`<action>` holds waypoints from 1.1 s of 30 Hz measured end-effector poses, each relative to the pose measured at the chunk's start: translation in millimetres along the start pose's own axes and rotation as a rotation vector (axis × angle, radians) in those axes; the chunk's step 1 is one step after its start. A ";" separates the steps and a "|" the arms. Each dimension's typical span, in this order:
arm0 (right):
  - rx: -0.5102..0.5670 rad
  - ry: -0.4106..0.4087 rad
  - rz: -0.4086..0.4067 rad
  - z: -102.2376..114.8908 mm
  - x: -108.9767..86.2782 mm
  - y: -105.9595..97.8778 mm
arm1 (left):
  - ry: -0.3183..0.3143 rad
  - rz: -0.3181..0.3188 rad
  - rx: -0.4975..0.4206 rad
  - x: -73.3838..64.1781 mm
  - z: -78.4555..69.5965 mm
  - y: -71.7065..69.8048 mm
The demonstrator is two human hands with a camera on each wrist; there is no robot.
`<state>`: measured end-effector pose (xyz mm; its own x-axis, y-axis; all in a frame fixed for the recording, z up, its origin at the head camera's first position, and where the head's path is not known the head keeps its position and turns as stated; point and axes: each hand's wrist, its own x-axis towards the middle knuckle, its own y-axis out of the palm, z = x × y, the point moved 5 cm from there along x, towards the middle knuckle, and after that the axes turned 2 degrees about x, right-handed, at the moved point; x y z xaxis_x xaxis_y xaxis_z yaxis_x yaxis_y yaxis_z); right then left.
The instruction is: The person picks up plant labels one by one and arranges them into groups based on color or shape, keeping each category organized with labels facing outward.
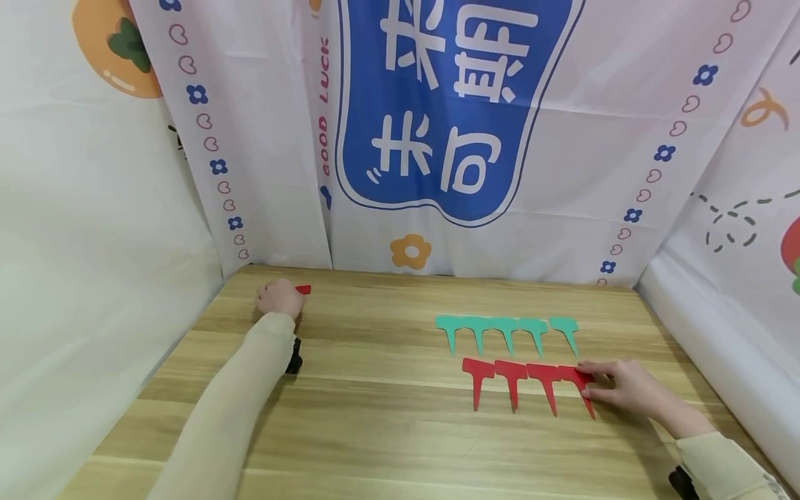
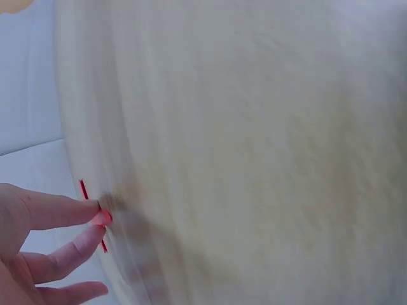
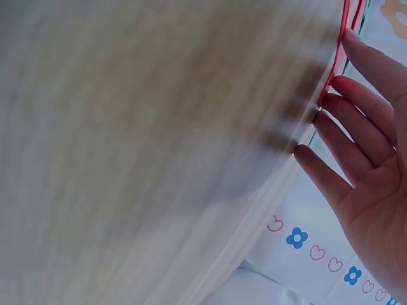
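Near the table's far left corner, my left hand pinches a red T-shaped plant label, mostly hidden behind the fingers. The left wrist view shows the red label between thumb and fingertip, close to the tabletop. On the right, my right hand touches the rightmost red plant label with spread, fairly straight fingers; that label lies flat. To its left, three more red plant labels lie side by side, stems towards me. Behind them runs a row of several green plant labels.
The wood-grain table is bounded at the back by a printed white cloth with a blue panel. White cloth also hangs on both sides. A black wrist strap shows on the left forearm, another on the right.
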<state>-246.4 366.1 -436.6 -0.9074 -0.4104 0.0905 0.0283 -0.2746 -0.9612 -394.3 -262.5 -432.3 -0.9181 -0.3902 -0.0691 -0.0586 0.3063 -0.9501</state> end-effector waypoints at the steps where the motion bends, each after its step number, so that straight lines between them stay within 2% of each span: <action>1: 0.004 0.004 0.006 -0.2 -0.1 0.6 | -0.017 0.008 -0.012 -0.6 -0.3 -0.7; 5: 0.006 0.008 0.009 -1.3 0.1 1.7 | -0.064 0.019 -0.068 -3.9 -1.4 -4.6; 11: -0.007 -0.001 -0.003 -1.3 0.5 1.4 | -0.087 0.034 -0.151 1.0 5.9 -2.5; 20: -0.010 0.003 -0.013 -1.2 -0.3 1.7 | -0.081 0.020 -0.160 7.9 12.4 2.0; 27: -0.008 0.003 -0.009 -1.3 -0.6 1.8 | -0.073 0.075 -0.190 6.6 14.9 2.2; 33: -0.017 -0.002 -0.012 -0.5 -0.1 0.6 | -0.074 0.116 -0.186 -0.2 13.9 -1.6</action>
<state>-246.5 366.5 -437.4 -0.9067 -0.4092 0.1022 0.0106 -0.2643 -0.9644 -388.6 -274.9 -435.0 -0.8922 -0.4035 -0.2029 -0.0322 0.5051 -0.8625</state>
